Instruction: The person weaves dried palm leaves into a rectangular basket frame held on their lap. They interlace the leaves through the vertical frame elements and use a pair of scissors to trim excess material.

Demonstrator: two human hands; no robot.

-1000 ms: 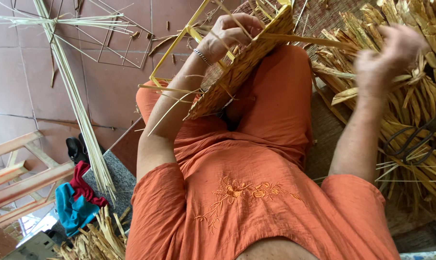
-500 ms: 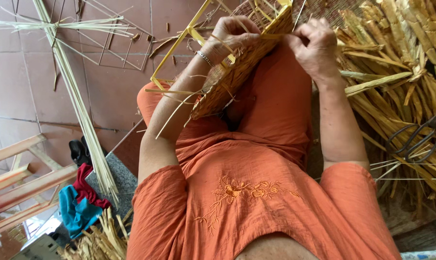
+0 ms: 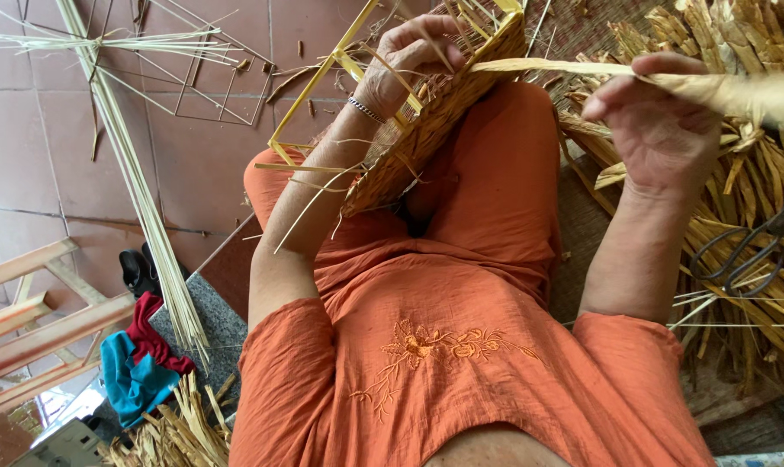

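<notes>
Fingers of the left hand curl around the half-woven straw basket propped on the lap (yellow frame showing); the right hand pinches a flat straw strip pulled taut from it.

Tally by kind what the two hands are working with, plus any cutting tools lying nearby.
Woven panel: 1
Flat straw strip being pulled: 1
Scissors: 1
Hands, left hand and right hand: 2
Total: 5
</notes>
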